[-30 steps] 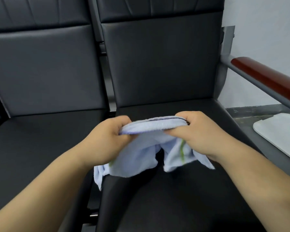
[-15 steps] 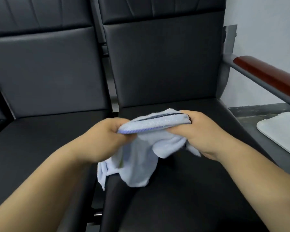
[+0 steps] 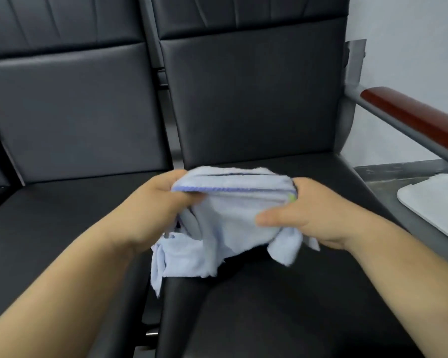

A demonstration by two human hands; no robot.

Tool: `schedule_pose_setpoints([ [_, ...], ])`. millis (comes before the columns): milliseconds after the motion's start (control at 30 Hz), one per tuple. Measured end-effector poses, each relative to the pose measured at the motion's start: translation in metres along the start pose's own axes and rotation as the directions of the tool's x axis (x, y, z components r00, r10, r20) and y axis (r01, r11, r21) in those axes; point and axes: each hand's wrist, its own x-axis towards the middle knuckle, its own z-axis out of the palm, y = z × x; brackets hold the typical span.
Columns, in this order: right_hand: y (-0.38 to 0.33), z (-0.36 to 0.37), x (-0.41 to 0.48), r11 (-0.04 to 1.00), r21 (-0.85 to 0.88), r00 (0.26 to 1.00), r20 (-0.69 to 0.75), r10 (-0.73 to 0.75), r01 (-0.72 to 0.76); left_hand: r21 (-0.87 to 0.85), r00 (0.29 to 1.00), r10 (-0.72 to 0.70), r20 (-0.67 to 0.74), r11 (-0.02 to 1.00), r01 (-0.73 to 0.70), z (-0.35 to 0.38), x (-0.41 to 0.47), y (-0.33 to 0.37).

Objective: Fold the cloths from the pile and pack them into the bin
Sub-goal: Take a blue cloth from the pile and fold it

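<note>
Both hands are clamped on one pale blue cloth (image 3: 233, 218), left hand (image 3: 161, 210) pinching its left edge, right hand (image 3: 311, 215) its right, above the black chair seat (image 3: 282, 293). Loose corners dangle near and left, so the fold could go crooked if they slip. No bin in sight.

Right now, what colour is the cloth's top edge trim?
Purple trim on the pale blue cloth; head view shows it.
</note>
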Motion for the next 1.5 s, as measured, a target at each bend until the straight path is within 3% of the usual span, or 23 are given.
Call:
schedule_pose_setpoints([
  [100,0.013,0.001,0.007,0.874,-0.471,0.987,0.035,0.159,-0.124,-0.246,1.000,0.030,0.002,0.969,-0.028,0.005,0.000,0.005],
  [167,0.020,-0.001,0.013,0.792,-0.589,0.985,-0.056,0.160,-0.163,-0.133,0.996,0.042,0.077,0.991,-0.031,0.004,-0.001,0.005],
  [233,0.019,-0.005,0.014,0.872,-0.466,0.986,-0.131,0.103,-0.153,0.272,0.983,0.005,0.181,0.961,-0.056,0.000,-0.003,0.001],
  [267,0.017,-0.006,0.012,0.932,-0.340,0.986,-0.145,0.079,-0.124,0.438,0.987,-0.031,0.160,0.898,-0.043,0.001,-0.003,-0.001],
  [300,0.015,-0.007,0.010,0.974,-0.206,0.988,-0.142,0.062,-0.091,0.489,0.995,-0.036,0.098,0.872,-0.016,0.002,-0.002,-0.002],
  [367,0.008,-0.007,0.007,0.999,-0.021,0.995,-0.092,0.023,-0.025,0.308,1.000,-0.004,-0.007,0.951,0.006,0.003,0.002,-0.007],
  [433,0.008,-0.005,0.005,1.000,0.000,1.000,-0.010,0.029,-0.029,0.015,0.999,0.011,-0.045,1.000,-0.010,0.002,0.004,-0.006],
  [500,0.011,-0.003,0.007,0.967,-0.240,0.995,0.028,0.099,-0.090,-0.205,0.999,0.019,-0.044,0.978,-0.028,0.001,0.008,-0.007],
  [567,0.017,-0.002,0.011,0.849,-0.507,0.986,-0.003,0.168,-0.147,-0.319,0.998,0.047,-0.041,0.946,-0.058,0.004,0.006,-0.002],
  [633,0.017,-0.003,0.013,0.823,-0.545,0.987,-0.098,0.129,-0.162,-0.291,0.994,0.078,0.075,0.955,-0.053,0.006,0.001,0.004],
  [700,0.015,-0.009,0.012,0.928,-0.351,0.980,-0.188,0.062,-0.126,0.028,0.981,0.062,0.184,0.997,-0.068,0.003,-0.004,0.008],
  [767,0.010,-0.012,0.008,0.993,-0.102,0.980,-0.198,0.031,-0.052,0.440,0.994,-0.001,0.109,0.897,-0.047,-0.002,-0.003,0.003],
  [800,0.007,-0.013,0.007,0.999,-0.039,0.987,-0.161,0.016,-0.022,0.495,0.999,0.001,0.034,0.869,-0.018,-0.004,0.000,0.000],
  [900,0.006,-0.009,0.006,0.997,0.062,0.999,0.033,0.042,-0.044,0.192,0.997,0.047,-0.068,0.981,-0.033,-0.005,0.004,-0.003],
  [933,0.009,-0.008,0.007,0.998,-0.012,0.996,0.062,0.070,-0.070,0.046,0.997,0.045,-0.069,0.998,-0.042,-0.007,0.005,-0.004],
  [1000,0.013,-0.005,0.010,0.924,-0.361,0.986,0.057,0.154,-0.123,-0.186,0.998,0.040,-0.055,0.981,-0.049,-0.006,0.007,-0.006],
  [1067,0.014,-0.003,0.012,0.826,-0.536,0.983,-0.044,0.179,-0.174,-0.288,0.998,0.055,0.011,0.956,-0.049,0.000,0.004,-0.002],
  [1133,0.013,-0.010,0.012,0.896,-0.413,0.985,-0.117,0.124,-0.162,-0.172,0.992,0.058,0.110,0.984,-0.039,0.004,0.001,0.001],
  [1200,0.009,-0.015,0.010,0.976,-0.183,0.986,-0.143,0.089,-0.114,0.189,0.987,-0.007,0.161,0.982,-0.024,0.002,0.002,-0.001],
  [1267,0.008,-0.016,0.007,0.995,-0.075,0.990,-0.127,0.059,-0.069,0.442,0.991,-0.062,0.114,0.897,0.005,-0.003,0.005,-0.010],
  [1333,0.009,-0.012,0.006,0.998,-0.016,0.996,-0.057,0.066,-0.067,0.397,0.999,-0.025,0.037,0.918,0.008,-0.005,0.006,-0.013],
  [1400,0.009,-0.012,0.006,0.993,-0.005,0.992,0.043,0.119,-0.119,0.223,0.999,0.045,0.000,0.974,-0.043,-0.005,0.005,-0.010],
  [1500,0.014,-0.009,0.007,0.921,-0.333,0.966,0.083,0.244,-0.203,-0.056,0.997,0.071,-0.034,0.996,-0.073,-0.003,0.005,-0.004],
])
